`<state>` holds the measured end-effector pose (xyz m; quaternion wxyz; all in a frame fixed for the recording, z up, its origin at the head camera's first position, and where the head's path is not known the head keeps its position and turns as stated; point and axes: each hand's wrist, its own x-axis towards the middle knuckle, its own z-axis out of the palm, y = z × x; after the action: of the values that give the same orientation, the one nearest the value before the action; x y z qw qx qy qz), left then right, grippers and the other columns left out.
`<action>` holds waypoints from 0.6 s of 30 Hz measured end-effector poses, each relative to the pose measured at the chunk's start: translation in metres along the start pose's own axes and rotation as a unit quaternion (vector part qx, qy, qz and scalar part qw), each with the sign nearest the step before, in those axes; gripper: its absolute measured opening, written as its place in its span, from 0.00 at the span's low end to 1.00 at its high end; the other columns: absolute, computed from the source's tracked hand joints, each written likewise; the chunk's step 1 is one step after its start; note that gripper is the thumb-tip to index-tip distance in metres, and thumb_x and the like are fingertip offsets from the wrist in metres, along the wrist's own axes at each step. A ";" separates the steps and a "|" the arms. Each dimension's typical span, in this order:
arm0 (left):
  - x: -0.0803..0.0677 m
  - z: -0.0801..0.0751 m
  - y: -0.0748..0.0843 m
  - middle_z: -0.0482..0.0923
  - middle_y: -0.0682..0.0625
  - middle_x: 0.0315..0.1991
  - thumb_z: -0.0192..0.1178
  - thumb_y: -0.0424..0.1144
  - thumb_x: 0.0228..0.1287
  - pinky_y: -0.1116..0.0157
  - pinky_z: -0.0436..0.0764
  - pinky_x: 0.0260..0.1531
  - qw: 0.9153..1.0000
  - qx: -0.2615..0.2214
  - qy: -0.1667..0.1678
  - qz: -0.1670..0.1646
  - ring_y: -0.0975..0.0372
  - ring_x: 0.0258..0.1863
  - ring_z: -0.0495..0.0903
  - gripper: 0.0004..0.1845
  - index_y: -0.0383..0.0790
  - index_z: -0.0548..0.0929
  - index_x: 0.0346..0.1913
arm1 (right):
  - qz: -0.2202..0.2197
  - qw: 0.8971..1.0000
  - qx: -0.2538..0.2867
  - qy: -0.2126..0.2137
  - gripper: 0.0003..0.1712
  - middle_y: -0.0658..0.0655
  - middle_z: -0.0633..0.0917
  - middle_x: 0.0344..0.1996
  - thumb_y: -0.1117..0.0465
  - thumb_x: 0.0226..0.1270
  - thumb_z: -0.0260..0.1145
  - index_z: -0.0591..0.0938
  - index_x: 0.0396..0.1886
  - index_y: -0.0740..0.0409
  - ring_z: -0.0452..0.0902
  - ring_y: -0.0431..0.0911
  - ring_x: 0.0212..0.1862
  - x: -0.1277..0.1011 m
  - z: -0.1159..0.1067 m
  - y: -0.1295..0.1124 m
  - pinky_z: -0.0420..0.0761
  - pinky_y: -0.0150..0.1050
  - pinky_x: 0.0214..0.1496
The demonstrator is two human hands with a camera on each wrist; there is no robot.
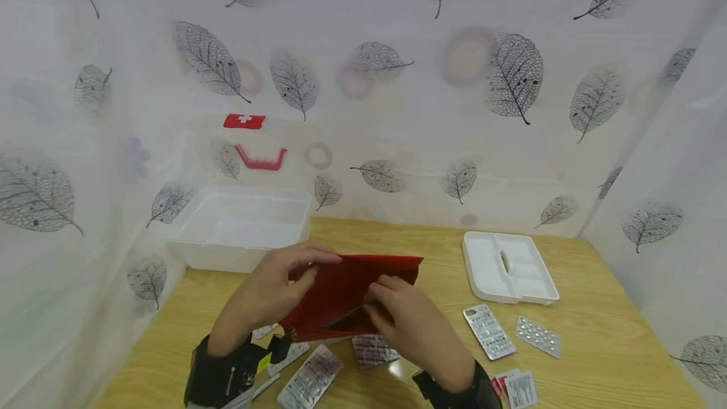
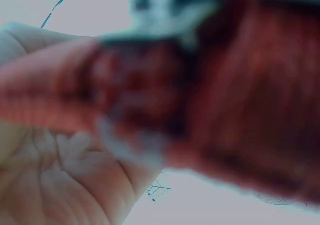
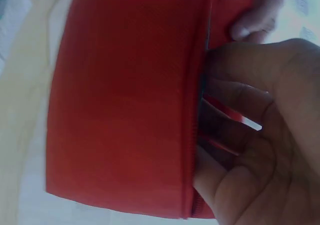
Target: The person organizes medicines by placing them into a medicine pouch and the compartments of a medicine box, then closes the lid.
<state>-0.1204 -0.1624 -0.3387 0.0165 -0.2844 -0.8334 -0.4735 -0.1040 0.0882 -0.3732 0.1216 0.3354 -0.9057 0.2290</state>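
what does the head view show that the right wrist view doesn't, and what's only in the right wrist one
Only the head view shows the white compartment tray, the silver blister pack just in front of it, and the red handle below a white-cross label. Only the right wrist view shows the palm side of the right hand and discernible zipper teeth. Both show the red zippered pouch, the right hand at its opening, and the left hand.
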 end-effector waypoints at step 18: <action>0.001 -0.001 -0.005 0.82 0.47 0.58 0.51 0.21 0.70 0.62 0.85 0.47 1.000 -0.007 0.004 0.014 0.55 0.50 0.85 0.21 0.41 0.86 0.56 | -0.047 0.998 0.031 0.040 0.13 0.42 0.83 0.40 0.64 0.61 0.74 0.86 0.45 0.46 0.76 0.35 0.41 -0.010 -0.005 0.003 0.80 0.30 0.40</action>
<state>-0.1237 -0.1648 -0.3422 0.0243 -0.2944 -0.8258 -0.4804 -0.0979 0.0984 -0.3735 0.1578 0.3714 -0.8761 0.2639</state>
